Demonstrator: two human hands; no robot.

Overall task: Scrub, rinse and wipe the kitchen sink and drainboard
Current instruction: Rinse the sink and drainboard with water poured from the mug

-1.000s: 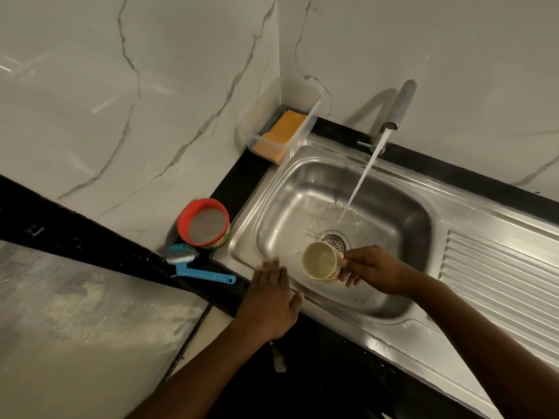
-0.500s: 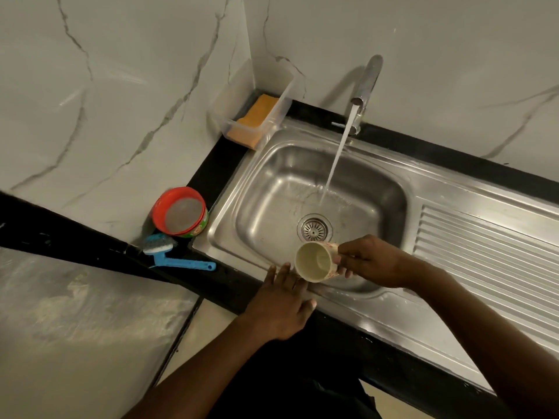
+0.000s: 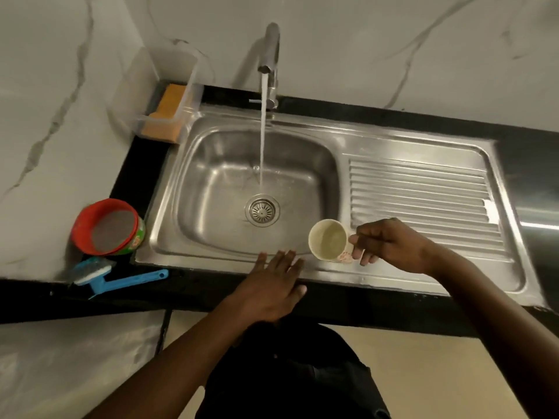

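The steel sink (image 3: 211,140) fills the middle, with a ribbed drainboard (image 3: 417,195) on its right. Water runs from the tap (image 3: 270,49) down beside the drain (image 3: 262,210). My right hand (image 3: 390,246) grips a cream cup (image 3: 328,240) by its handle, tilted on its side with its mouth facing me, over the sink's near right corner. My left hand (image 3: 272,288) lies flat, fingers apart, on the sink's front rim, holding nothing.
A red-rimmed tub (image 3: 109,228) and a blue scrub brush (image 3: 118,278) sit on the black counter left of the sink. A clear box holding an orange sponge (image 3: 169,113) stands in the back left corner. Marble walls rise behind and at left.
The view has swung so the sink lies square ahead. My right hand carried the cup rightward toward the drainboard side. My left hand stayed on the front rim.
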